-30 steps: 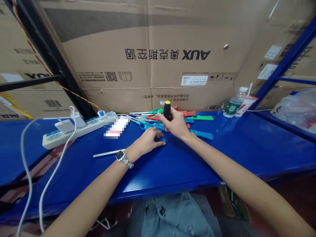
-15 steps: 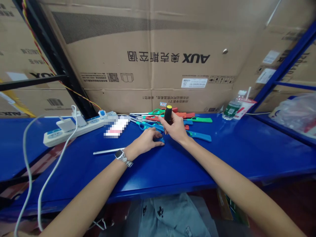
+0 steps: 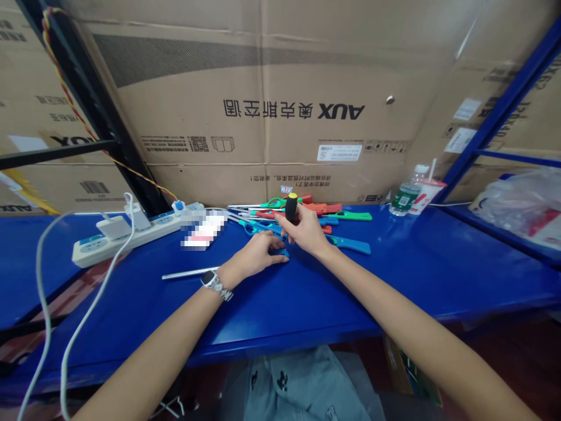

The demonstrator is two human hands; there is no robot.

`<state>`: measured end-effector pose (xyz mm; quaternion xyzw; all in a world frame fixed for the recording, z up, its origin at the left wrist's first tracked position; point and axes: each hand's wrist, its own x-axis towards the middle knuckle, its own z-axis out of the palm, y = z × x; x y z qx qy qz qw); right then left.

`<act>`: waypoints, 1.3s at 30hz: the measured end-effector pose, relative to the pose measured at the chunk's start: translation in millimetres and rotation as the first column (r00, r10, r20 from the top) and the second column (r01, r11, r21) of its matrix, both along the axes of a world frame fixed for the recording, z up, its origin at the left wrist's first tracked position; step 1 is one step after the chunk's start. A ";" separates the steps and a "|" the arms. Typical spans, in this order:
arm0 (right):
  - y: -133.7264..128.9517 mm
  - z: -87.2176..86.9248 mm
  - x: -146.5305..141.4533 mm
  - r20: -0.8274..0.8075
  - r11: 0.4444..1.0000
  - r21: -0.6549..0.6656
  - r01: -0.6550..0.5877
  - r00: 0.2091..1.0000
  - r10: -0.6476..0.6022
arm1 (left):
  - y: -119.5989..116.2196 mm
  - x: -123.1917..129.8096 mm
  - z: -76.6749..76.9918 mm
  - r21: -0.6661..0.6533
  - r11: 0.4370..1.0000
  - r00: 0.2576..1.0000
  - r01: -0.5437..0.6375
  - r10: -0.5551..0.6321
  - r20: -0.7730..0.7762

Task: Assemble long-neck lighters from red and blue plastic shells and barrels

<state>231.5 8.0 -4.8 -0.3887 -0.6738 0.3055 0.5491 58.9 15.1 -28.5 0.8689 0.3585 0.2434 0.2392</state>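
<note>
**Screwdriver (image 3: 291, 209) upright beside a small blue part (image 3: 281, 252)**

At left, a white power strip (image 3: 99, 250) bearing white plugs (image 3: 114, 226) lies on the far part of the blue bench (image 3: 302, 310). Nearer and to its right lies a slim metal rod (image 3: 188, 273); its right end is hidden behind the wrist, so whether it meets the small blue part cannot be told. Near the centre, the left hand (image 3: 256, 255) rests low, its fingers curled about the small blue part at the bench top. Just to the right, the right hand (image 3: 309, 231) has its fingers wrapped round the screwdriver's black handle, yellow end uppermost; the tip is hidden. Beyond both hands, before a large cardboard sheet (image 3: 197, 88), lie long-nosed lighters (image 3: 356, 245) in red, green and blue, handles to the right. Farther right stand a bottle (image 3: 404, 200) and, just beside it, a cup (image 3: 428, 196) with a straw.
</note>
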 end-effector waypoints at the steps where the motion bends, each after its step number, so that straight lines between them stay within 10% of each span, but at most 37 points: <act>1: 0.3 0.7 -0.4 0.001 1.000 -0.016 -0.017 1.000 0.017 | 0.3 0.2 -0.2 -0.011 1.000 1.000 0.000 0.000 0.008; 14: 2.5 -1.1 -1.7 0.045 0.998 -0.045 0.048 0.998 -0.046 | 1.8 -3.3 -3.2 -0.050 0.998 0.997 0.037 -0.034 0.064; 20: 3.0 -0.5 -2.4 0.025 0.999 -0.028 0.046 0.999 -0.045 | 5.0 -26.1 41.4 0.067 0.996 0.959 -0.057 0.036 0.280; 25: 6.0 3.1 -3.2 0.108 0.997 -0.010 0.072 0.992 -0.071 | 2.6 11.8 74.9 0.193 0.969 0.831 -0.152 0.019 0.557; 31: 7.3 -1.3 -2.2 0.221 0.992 0.047 0.119 0.967 -0.126 | 6.8 46.4 66.5 0.212 0.955 0.746 -0.209 0.015 0.666; 39: 0.2 6.1 20.0 0.115 0.962 -0.143 -0.234 0.961 0.251 | 8.2 31.0 60.8 0.038 0.999 0.730 -0.018 -0.012 0.683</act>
